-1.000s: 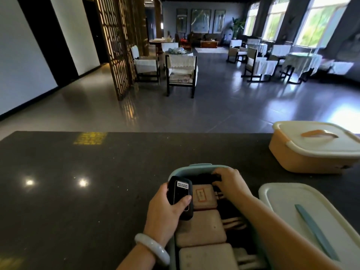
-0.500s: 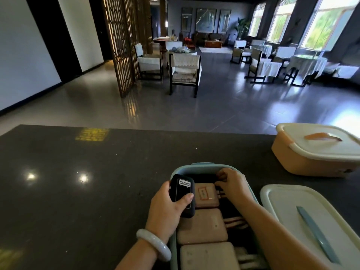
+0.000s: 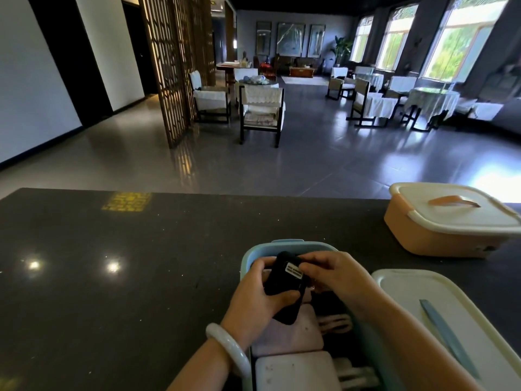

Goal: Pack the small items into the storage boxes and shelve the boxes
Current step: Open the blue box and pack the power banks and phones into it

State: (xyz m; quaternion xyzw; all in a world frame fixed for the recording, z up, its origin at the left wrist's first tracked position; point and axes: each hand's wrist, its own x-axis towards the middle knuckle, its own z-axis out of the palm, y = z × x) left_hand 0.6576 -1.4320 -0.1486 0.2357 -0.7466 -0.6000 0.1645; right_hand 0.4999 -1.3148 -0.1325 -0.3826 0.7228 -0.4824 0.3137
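At the worktop's near edge, the blue box (image 3: 282,246) is mostly packed with pale pads (image 3: 287,334); its lid (image 3: 423,292) lies beside it, and shelving remains. The left hand (image 3: 253,300) grips the black case (image 3: 286,286), which the right hand (image 3: 335,275) has now come over to pinch.

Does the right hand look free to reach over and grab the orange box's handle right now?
Probably not at once: the right hand is busy at the black device that the left hand holds. Otherwise the counter toward the orange box lies unobstructed.
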